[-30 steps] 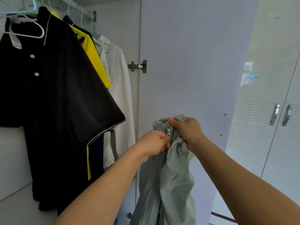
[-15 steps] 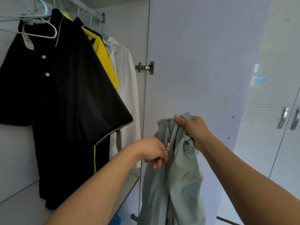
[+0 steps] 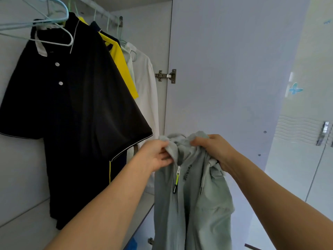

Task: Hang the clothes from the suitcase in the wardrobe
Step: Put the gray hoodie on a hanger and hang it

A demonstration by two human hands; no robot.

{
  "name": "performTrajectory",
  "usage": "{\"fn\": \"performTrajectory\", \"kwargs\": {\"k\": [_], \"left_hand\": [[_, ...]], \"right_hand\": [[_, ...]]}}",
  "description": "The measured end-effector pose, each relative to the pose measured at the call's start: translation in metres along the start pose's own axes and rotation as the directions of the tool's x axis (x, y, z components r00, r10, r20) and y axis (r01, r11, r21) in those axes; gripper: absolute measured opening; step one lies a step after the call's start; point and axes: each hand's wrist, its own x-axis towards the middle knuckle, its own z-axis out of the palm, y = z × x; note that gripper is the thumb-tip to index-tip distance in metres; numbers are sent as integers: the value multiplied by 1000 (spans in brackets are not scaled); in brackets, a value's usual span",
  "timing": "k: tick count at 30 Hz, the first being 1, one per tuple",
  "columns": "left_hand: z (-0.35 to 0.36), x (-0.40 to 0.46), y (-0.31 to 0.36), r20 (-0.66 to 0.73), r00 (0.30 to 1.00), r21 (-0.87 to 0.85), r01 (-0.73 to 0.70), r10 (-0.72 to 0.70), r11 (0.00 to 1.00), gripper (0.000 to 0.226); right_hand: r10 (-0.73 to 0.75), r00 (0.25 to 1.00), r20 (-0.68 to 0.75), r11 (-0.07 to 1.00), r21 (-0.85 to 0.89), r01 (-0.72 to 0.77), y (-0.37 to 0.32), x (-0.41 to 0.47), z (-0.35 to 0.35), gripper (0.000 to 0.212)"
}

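A pale green zip jacket hangs down in front of the open wardrobe door. My left hand pinches the jacket's collar edge just above the zipper pull. My right hand grips the bunched collar and hood on the other side. Inside the wardrobe, a black polo shirt hangs on a light blue hanger, with a yellow shirt and a white shirt behind it on the rail.
The wardrobe shelf lies below the hanging shirts. A metal hinge joins the door to the wardrobe side. Closed glossy wardrobe doors with metal handles stand at the right. Something blue shows low under the shelf edge.
My left hand has left the zipper pull and moved up to take the collar edge. The zipper pull now hangs free. The view has shifted closer and slightly right.
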Motion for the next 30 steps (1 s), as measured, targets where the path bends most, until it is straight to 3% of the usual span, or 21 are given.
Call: {"fn": "performTrajectory", "kwargs": {"k": [2, 4, 7, 8, 9, 11, 12, 13, 14, 15, 16, 17, 18, 21, 23, 25, 27, 28, 30], "left_hand": [[-1, -1, 9, -5, 999, -257, -52, 53, 965, 21], [-3, -6, 19, -14, 991, -452, -123, 131, 884, 19], [2, -15, 30, -15, 972, -530, -207, 235, 822, 20], [4, -18, 32, -11, 974, -487, -204, 228, 849, 19], [7, -20, 32, -10, 979, -387, -193, 205, 902, 16], [11, -28, 26, -30, 986, -21, -165, 164, 986, 14], [13, -34, 19, -56, 984, 252, -152, 171, 956, 19], [14, -39, 11, -73, 978, 559, -120, 193, 821, 27], [15, -44, 3, -83, 974, 818, -54, 212, 573, 38], [15, -47, -7, -91, 969, 962, 26, 229, 273, 54], [14, -48, -15, -102, 963, 995, 95, 249, 39, 78], [13, -45, -22, -93, 965, 992, 111, 244, -61, 94], [16, -45, -29, -61, 971, 995, 78, 230, -68, 96], [30, -40, -53, 138, 968, 988, -119, 208, -102, 52], [38, -37, -68, 162, 940, 986, -165, 299, -17, 30], [32, -29, -65, 30, 914, 946, -156, 404, 283, 26], [23, -24, -54, -142, 867, 787, -194, 478, 586, 25], [18, -23, -45, -225, 834, 692, -227, 503, 686, 25], [14, -27, -28, -354, 784, 522, -288, 511, 803, 23]], "right_hand": [[10, 1000, -26, 953, -303, -17, 11, 5, -16, 18], [43, 997, -68, 811, -580, -75, 26, 12, -30, 9], [114, 980, -164, 579, -791, -200, 47, 18, -46, 10], [166, 967, -192, 573, -780, -253, 52, 19, -49, 12], [230, 950, -211, 651, -692, -311, 55, 18, -52, 14], [356, 920, -166, 896, -217, -386, 50, 16, -55, 13], [389, 916, -98, 921, 68, -384, 41, 12, -54, 13], [390, 921, -1, 881, 293, -372, 29, 7, -53, 14], [371, 925, 86, 824, 429, -370, 19, 5, -50, 16], [353, 922, 159, 782, 490, -384, 8, 3, -47, 18], [339, 917, 210, 764, 507, -399, 0, 1, -44, 19], [326, 913, 247, 762, 502, -408, -8, -1, -39, 19], [308, 913, 269, 776, 484, -404, -13, -1, -36, 17], [237, 923, 302, 820, 447, -357, -21, -6, -31, 19], [198, 929, 313, 867, 386, -315, -21, -13, -38, 20], [125, 963, 238, 946, 265, -188, -17, -14, -47, 20], [-26, 985, 169, 987, -155, 53, -4, -12, -65, 26], [-43, 986, 159, 907, -408, 106, 3, -13, -71, 26], [-51, 997, 53, 713, -697, 73, 22, -15, -78, 27]]}}
